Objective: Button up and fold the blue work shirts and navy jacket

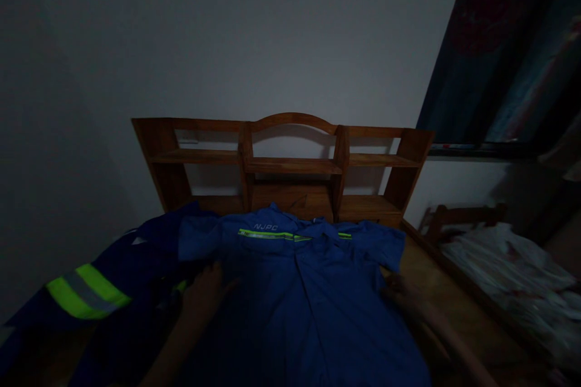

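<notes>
A blue work shirt (pixel 299 290) with a yellow-green reflective stripe and white letters across the chest lies spread out, front up, on a wooden surface. My left hand (pixel 206 287) rests on its left edge, near the sleeve, fingers lying flat. My right hand (pixel 399 287) is at the shirt's right edge by the other sleeve; the dim light hides its fingers. A second dark blue garment (pixel 113 278) with a wide yellow and grey reflective band lies to the left, partly under the shirt.
A wooden shelf unit (pixel 290 163) with an arched top stands against the pale wall behind the shirt. At the right a wooden chair (pixel 458 214) holds crumpled white cloth (pixel 503 266). A dark curtain (pixel 508 48) hangs at the upper right.
</notes>
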A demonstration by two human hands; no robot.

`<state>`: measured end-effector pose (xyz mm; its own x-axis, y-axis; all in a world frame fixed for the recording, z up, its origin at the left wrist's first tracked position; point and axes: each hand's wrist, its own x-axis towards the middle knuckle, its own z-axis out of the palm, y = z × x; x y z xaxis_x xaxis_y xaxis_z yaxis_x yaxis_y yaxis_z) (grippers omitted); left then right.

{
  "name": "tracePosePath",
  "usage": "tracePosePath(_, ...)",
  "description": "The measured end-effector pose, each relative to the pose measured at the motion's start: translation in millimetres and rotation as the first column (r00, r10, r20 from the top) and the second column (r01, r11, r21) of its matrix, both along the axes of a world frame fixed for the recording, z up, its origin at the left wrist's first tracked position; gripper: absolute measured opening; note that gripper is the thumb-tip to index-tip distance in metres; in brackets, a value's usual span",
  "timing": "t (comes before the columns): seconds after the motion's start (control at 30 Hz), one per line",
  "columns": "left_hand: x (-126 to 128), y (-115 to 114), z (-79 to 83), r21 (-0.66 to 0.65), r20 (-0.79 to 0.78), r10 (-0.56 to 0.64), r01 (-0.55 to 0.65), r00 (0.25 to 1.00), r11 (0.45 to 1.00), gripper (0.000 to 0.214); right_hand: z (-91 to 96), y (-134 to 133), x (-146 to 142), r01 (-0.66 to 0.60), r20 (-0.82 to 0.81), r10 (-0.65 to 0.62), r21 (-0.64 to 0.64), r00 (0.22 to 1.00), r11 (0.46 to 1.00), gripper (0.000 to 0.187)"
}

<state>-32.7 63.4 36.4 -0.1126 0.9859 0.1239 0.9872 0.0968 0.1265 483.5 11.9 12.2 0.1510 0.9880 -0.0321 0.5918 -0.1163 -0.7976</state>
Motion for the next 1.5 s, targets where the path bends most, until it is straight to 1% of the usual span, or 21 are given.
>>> tracePosePath(0.03,-10,-3,-6.7,-0.059,0.042,-0.039,0.042,0.998,0.997,0.05,1.7,3,-1,-0.046,-0.034,0.046,-0.005,0.998,0.999,0.026)
tracePosePath(0.1,-22,-5,-19.4,-0.093,0.135,-0.08,0.093,0.988,0.991,0.04,7.2,10,-2,-0.093,-0.066,0.095,0.036,0.993,0.995,0.026)
tracePosePath(0.2,-26,0,-32.0,-0.042,0.213,-0.03,0.04,0.977,0.998,0.038,19.5,28,5,-0.075,-0.016,0.079,0.157,0.997,0.985,0.029)
tracePosePath(0.27,-24,6,-34.1,-0.012,0.211,0.005,-0.003,0.978,1.0,0.04,30.1,42,12,-0.05,0.071,0.033,0.244,0.997,0.969,0.029)
tracePosePath(0.33,-20,13,-31.2,0.016,0.154,0.025,-0.028,0.988,0.999,0.041,41.4,54,15,-0.002,0.183,-0.057,0.305,0.981,0.953,0.027)
tracePosePath(0.4,-16,15,-23.8,0.037,0.065,0.013,-0.016,0.998,0.999,0.041,51.8,60,13,0.029,0.303,-0.129,0.315,0.944,0.949,0.023)
tracePosePath(0.47,-11,10,-12.6,0.054,-0.016,-0.006,0.007,1.0,0.999,0.039,60.1,55,3,0.034,0.421,-0.182,0.336,0.889,0.941,0.021)
tracePosePath(0.53,-5,-4,-0.2,0.123,-0.095,0.01,0.002,0.995,0.992,0.038,64.6,40,-17,0.006,0.521,-0.244,0.415,0.818,0.91,0.024)
tracePosePath(0.6,5,-26,9.5,0.249,-0.15,0.033,0.005,0.988,0.968,0.04,63.6,13,-46,-0.078,0.585,-0.265,0.494,0.767,0.866,0.029)
tracePosePath(0.63,12,-38,12.0,0.308,-0.155,0.013,0.035,0.988,0.951,0.04,60.7,-2,-63,-0.136,0.603,-0.234,0.503,0.763,0.854,0.031)
tracePosePath(0.67,22,-50,12.6,0.349,-0.139,-0.038,0.085,0.99,0.933,0.038,56.3,-18,-81,-0.192,0.612,-0.174,0.485,0.771,0.853,0.032)
tracePosePath(0.73,47,-72,8.3,0.374,-0.042,-0.227,0.226,0.973,0.899,0.033,44.6,-48,-118,-0.27,0.617,-0.039,0.4,0.786,0.876,0.034)
tracePosePath(0.8,79,-87,-0.5,0.36,0.12,-0.424,0.359,0.897,0.861,0.029,32.5,-68,-149,-0.303,0.613,0.056,0.308,0.788,0.902,0.033)
tracePosePath(0.83,95,-92,-5.2,0.346,0.21,-0.488,0.402,0.847,0.848,0.028,27.6,-74,-161,-0.301,0.614,0.072,0.279,0.786,0.912,0.032)
tracePosePath(0.9,125,-95,-13.2,0.316,0.37,-0.545,0.45,0.752,0.835,0.026,21.7,-78,-179,-0.28,0.615,0.067,0.258,0.786,0.925,0.032)
tracePosePath(1.03,159,-83,-22.1,0.305,0.555,-0.53,0.436,0.641,0.847,0.028,22.5,-73,-198,-0.265,0.576,0.073,0.256,0.814,0.93,0.029)
tracePosePath(1.13,166,-72,-26.3,0.292,0.642,-0.499,0.417,0.581,0.861,0.027,23.6,-72,-207,-0.275,0.569,0.097,0.235,0.817,0.932,0.025)
tracePosePath(1.27,169,-67,-28.7,0.299,0.71,-0.487,0.409,0.508,0.862,0.023,18.4,-75,-214,-0.248,0.585,0.066,0.236,0.808,0.94,0.027)
tracePosePath(1.33,170,-68,-27.6,0.299,0.714,-0.486,0.409,0.503,0.862,0.02,15.0,-74,-216,-0.233,0.59,0.053,0.232,0.806,0.945,0.03)
tracePosePath(1.4,171,-69,-25.6,0.288,0.708,-0.472,0.396,0.525,0.872,0.019,12.9,-71,-215,-0.213,0.57,0.049,0.225,0.82,0.951,0.03)
tracePosePath(1.5,171,-70,-22.4,0.266,0.697,-0.454,0.388,0.555,0.882,0.013,14.1,-61,-209,-0.166,0.404,0.06,0.232,0.913,0.958,0.024)
